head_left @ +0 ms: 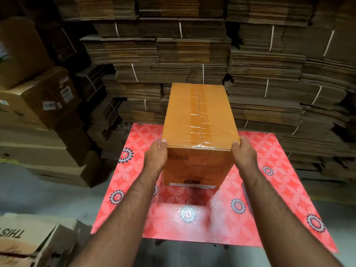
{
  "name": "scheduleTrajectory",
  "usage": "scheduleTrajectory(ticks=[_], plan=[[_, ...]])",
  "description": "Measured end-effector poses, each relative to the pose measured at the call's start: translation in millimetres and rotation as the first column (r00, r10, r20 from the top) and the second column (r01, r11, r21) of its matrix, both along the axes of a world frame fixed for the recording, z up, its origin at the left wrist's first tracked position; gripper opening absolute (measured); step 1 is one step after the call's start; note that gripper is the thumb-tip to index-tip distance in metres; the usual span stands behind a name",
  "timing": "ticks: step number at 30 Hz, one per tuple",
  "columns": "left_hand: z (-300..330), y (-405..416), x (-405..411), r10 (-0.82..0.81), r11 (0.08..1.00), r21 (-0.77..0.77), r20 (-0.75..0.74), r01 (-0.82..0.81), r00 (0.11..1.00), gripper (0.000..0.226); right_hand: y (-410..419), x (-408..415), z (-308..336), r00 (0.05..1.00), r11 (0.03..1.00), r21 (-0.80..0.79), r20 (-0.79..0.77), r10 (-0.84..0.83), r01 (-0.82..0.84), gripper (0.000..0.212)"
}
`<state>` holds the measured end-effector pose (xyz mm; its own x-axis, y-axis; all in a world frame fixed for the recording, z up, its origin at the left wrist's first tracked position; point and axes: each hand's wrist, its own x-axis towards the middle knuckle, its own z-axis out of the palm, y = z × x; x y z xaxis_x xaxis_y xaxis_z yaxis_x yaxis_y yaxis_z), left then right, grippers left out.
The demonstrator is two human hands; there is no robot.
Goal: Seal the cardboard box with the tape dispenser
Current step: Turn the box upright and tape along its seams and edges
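A tall brown cardboard box (200,120) is held above the red flowered table (273,170). Its top flaps are closed, and clear tape runs along the middle seam and over the near edge. My left hand (157,153) grips the box's left side near the top corner. My right hand (243,151) grips the right side at the same height. A barcode and a white label show on the near face. No tape dispenser is in view.
Bundled stacks of flat cardboard (192,54) fill the wall behind the table. Closed cartons (48,105) are piled at the left, and another printed carton (28,239) sits at the bottom left. Grey floor surrounds the table.
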<state>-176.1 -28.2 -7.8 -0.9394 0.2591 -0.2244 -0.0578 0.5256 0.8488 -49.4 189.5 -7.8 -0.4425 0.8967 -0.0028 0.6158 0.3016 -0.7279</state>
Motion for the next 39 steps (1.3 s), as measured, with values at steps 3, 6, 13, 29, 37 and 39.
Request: scheduleTrajectory(ticks=[3, 6, 13, 29, 37, 39], plan=[[13, -3, -7, -0.013, 1.000, -0.012, -0.151, 0.011, 0.988, 0.030, -1, 5, 8, 0.993, 0.993, 0.030, 0.047, 0.110, -0.111, 0.033], [29, -7, -28, -0.082, 0.978, -0.206, -0.186, 0.043, 0.979, 0.028, -13, 14, 17, 0.976, 0.983, 0.036, 0.131, 0.173, -0.179, 0.031], [52, -1, -81, -0.167, 0.807, -0.589, -0.166, 0.038, 0.972, 0.054, -90, 26, 34, 0.825, 0.873, 0.094, 0.390, 0.410, -0.478, 0.042], [25, 7, -50, 0.252, 0.901, -0.330, -0.129, -0.281, 0.959, 0.098, 35, -154, 82, 0.671, 0.603, 0.294, 0.335, 0.662, -0.741, 0.046], [18, -13, -76, 0.241, 0.970, -0.025, -0.028, -0.242, 0.970, 0.087, 66, -251, 60, 0.371, 0.459, 0.039, 0.650, 0.663, -0.888, 0.097], [24, -20, -106, 0.165, 0.968, -0.178, -0.085, -0.178, 0.983, 0.094, 62, -259, 59, 0.429, 0.496, 0.082, 0.636, 0.641, -0.864, 0.097]])
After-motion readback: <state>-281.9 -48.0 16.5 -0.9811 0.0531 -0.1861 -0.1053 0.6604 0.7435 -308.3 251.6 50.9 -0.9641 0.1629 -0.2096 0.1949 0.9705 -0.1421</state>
